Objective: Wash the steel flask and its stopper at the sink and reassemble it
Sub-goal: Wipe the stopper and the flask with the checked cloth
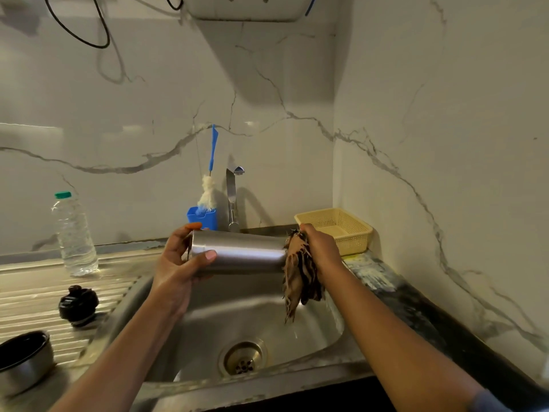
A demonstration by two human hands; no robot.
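Observation:
The steel flask lies horizontally in the air above the sink basin. My left hand grips its left end, thumb across the front. At the flask's right end my right hand holds a brown and black striped cloth, which hangs down towards the basin. The black stopper stands on the ribbed drainboard to the left. A steel cup lid sits at the lower left.
A tap rises behind the flask. Beside it a blue holder carries a blue-handled bottle brush. A clear plastic bottle stands on the left. A yellow basket sits in the right corner. The drain is below.

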